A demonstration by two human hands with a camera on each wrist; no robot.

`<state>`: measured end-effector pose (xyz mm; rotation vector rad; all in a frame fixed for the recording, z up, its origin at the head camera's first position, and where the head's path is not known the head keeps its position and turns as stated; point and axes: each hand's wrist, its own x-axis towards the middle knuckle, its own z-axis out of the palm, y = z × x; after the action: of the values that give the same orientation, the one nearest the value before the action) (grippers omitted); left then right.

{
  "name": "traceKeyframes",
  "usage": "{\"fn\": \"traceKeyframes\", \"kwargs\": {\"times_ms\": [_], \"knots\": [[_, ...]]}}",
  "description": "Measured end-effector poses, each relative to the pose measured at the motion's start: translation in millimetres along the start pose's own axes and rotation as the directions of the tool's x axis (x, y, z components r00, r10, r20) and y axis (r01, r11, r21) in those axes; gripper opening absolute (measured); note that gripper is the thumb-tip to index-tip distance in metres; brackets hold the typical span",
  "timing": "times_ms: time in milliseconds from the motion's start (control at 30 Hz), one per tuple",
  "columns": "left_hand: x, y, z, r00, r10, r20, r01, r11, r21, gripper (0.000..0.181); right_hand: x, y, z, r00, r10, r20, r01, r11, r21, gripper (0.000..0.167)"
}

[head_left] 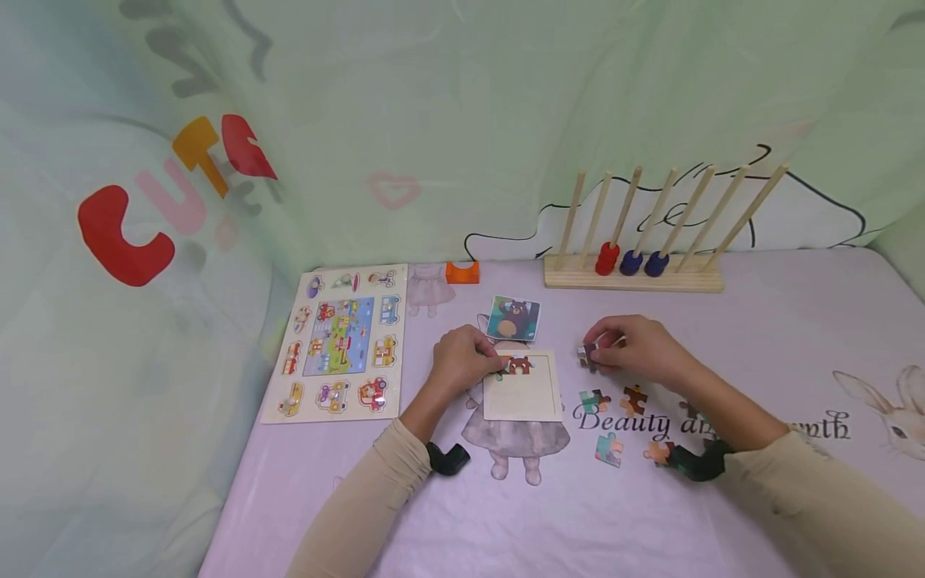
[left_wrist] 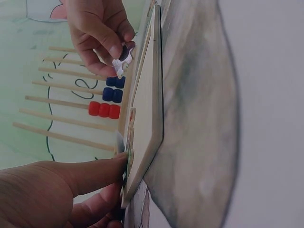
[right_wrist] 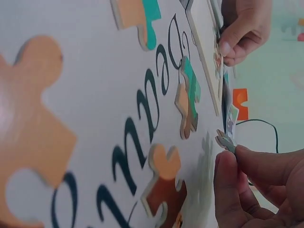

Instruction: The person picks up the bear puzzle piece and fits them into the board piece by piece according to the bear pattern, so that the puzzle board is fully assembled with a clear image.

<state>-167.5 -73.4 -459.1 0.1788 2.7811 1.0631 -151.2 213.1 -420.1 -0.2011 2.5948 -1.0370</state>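
Note:
My left hand (head_left: pixel 462 360) is at the top left corner of a pale wooden puzzle board (head_left: pixel 523 400). Its thumb presses on a joined bear-coloured piece (head_left: pixel 519 366), with the fingers curled at the board's edge, as the left wrist view shows. To the right, my right hand (head_left: pixel 639 349) pinches a small jigsaw piece (head_left: pixel 587 356) between thumb and fingers, just above the cloth. The held piece shows dark and pale patches in the left wrist view (left_wrist: pixel 122 61). Loose jigsaw pieces lie below that hand, among them a green-brown one (head_left: pixel 595 400) and an orange-brown one (head_left: pixel 634 400).
A bear picture card (head_left: pixel 513 319) lies behind the board. Farther back stand an orange block (head_left: pixel 462 275) and a pegged wooden bead rack (head_left: pixel 633 277) with red and blue beads. At the left lies a vehicle puzzle board (head_left: pixel 311 409). My right forearm partly hides some loose pieces.

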Motion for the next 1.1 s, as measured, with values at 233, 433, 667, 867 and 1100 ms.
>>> {"fn": "traceKeyframes", "kwargs": {"times_ms": [233, 433, 667, 867, 1100], "knots": [[0.0, 0.0, 0.0, 1.0, 0.0, -0.002, 0.0, 1.0, -0.004, 0.021, 3.7, -7.5, 9.1, 1.0, 0.019, 0.01, -0.019, 0.999, 0.037, 0.02], [0.0, 0.3, -0.8, 1.0, 0.013, -0.005, -0.013, 1.0, 0.011, 0.021, 7.4, -11.5, 14.5, 1.0, 0.013, 0.018, -0.014, 0.999, 0.051, 0.019], [-0.3, 0.8, -1.5, 1.0, 0.017, -0.003, -0.017, 1.0, 0.004, 0.021, 12.9, -14.5, 20.8, 0.998, 0.026, 0.055, -0.032, 0.993, 0.116, 0.021], [-0.1, 0.8, -1.2, 1.0, 0.02, -0.004, -0.02, 1.0, 0.009, 0.02, 15.2, -19.8, 26.0, 0.994, 0.068, 0.081, -0.083, 0.979, 0.188, 0.022], [-0.2, 1.0, -1.3, 1.0, 0.003, 0.003, -0.003, 1.0, -0.011, 0.021, 19.4, -23.5, 32.7, 0.994, 0.072, 0.087, -0.088, 0.977, 0.194, 0.021]]}}
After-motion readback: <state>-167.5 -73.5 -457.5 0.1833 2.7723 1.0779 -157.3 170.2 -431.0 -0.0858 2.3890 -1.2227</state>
